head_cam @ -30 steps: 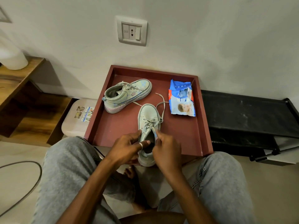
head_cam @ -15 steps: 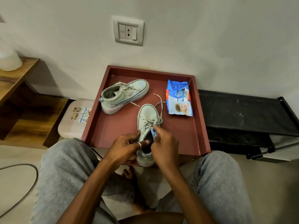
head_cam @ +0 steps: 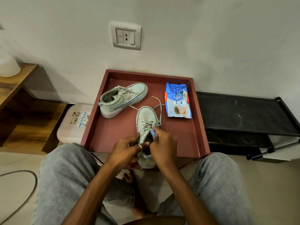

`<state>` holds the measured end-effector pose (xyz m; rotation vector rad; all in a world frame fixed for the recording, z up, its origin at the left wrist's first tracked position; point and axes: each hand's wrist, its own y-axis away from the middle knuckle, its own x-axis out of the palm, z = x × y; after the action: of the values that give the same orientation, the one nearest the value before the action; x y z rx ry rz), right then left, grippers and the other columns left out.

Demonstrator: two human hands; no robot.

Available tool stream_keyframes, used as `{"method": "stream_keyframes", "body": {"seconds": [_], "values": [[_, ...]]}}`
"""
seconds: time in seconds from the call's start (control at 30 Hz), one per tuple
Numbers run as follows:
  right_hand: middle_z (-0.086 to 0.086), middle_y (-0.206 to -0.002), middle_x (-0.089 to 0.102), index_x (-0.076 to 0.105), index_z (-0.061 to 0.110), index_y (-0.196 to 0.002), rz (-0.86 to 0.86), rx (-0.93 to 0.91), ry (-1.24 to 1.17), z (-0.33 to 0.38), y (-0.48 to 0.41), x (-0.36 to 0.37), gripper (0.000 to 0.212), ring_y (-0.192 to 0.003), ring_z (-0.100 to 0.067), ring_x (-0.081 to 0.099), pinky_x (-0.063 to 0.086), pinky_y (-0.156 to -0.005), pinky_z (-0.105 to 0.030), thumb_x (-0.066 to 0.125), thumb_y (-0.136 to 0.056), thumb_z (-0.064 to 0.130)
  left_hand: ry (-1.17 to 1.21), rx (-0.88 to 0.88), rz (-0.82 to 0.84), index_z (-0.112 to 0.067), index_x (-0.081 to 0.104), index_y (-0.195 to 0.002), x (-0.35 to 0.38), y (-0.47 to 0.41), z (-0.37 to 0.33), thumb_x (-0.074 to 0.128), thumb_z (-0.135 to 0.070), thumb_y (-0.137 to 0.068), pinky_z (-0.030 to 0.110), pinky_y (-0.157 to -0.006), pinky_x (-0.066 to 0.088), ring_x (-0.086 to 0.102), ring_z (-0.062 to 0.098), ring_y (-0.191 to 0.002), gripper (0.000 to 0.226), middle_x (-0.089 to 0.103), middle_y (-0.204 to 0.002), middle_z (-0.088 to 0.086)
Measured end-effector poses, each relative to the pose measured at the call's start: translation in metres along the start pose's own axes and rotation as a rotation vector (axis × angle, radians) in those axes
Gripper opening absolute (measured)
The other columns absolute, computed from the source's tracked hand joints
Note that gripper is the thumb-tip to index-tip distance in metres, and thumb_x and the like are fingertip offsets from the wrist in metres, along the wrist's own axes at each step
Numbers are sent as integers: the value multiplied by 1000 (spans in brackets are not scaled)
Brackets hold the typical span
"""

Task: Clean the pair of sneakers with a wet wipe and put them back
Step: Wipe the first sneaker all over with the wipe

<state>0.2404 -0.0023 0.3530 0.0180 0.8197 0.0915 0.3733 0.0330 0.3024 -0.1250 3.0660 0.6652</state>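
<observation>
Two pale green sneakers sit in a dark red tray (head_cam: 199,120). The near sneaker (head_cam: 146,117) points away from me, its heel at the tray's front edge. My left hand (head_cam: 128,150) grips its left side at the collar, thumb across the opening. My right hand (head_cam: 162,143) pinches the tongue and a bit of blue material by the laces. The other sneaker (head_cam: 123,99) lies at the tray's back left, toe to the right. A blue wet-wipe pack (head_cam: 177,101) lies at the back right, its flap open.
The tray stands against a white wall with a socket plate (head_cam: 125,35). A black low rack (head_cam: 243,114) is to the right, a wooden shelf (head_cam: 14,85) and a pale stool (head_cam: 73,125) to the left. My knees in grey jeans flank the tray. A cable (head_cam: 24,200) curves on the floor.
Both hands keep their hold on the near sneaker. The right fingers have shifted slightly up toward the laces. The camera view has drifted a little.
</observation>
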Motion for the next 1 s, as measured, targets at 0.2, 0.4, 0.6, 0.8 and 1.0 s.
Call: {"method": "stream_keyframes", "body": {"seconds": [0.2, 0.4, 0.6, 0.8, 1.0], "values": [[-7, -124, 68, 62, 12, -131, -56, -124, -22, -13, 38, 3, 46, -111, -21, 66, 46, -90, -11, 57, -88, -5, 38, -25, 6, -38, 68, -129, 0, -1, 3, 81, -42, -84, 37, -70, 47, 62, 21, -79, 47, 77, -103, 4], [-11, -123, 68, 67, 3, -122, -69, -473, 174, -36, 80, 15, 59, -121, -23, 60, 48, -99, -28, 70, -66, -17, 14, -96, 17, -40, 67, -129, -3, -1, -1, 62, -56, -93, 46, -86, 61, 71, 41, -90, 39, 73, -102, 22], [-8, -124, 67, 67, 5, -123, -38, -654, 147, -26, 71, 9, 47, -122, -17, 60, 45, -105, -26, 44, -81, 1, -308, 30, 223, -29, 49, -140, -18, 19, 13, 59, 7, -89, 38, -88, 61, 68, 13, -115, 63, 69, -125, -9], [-1, -133, 53, 62, 10, -125, 175, -651, 267, -36, 48, 14, 34, -126, -16, 48, 52, -95, -28, 59, -92, 8, -576, 275, -22, -20, 41, -151, 12, 32, 27, 52, -56, -70, 46, -112, 41, 46, 15, -133, 89, 52, -139, -4], [0, -109, 65, 71, 12, -103, 207, -748, 469, -23, 49, 7, 25, -95, -22, 58, 56, -79, -30, 69, -79, 16, -612, 241, -81, -23, 41, -148, 23, 9, 61, 43, -71, -87, 27, -91, 49, 41, -6, -105, 77, 49, -124, -8]]}}
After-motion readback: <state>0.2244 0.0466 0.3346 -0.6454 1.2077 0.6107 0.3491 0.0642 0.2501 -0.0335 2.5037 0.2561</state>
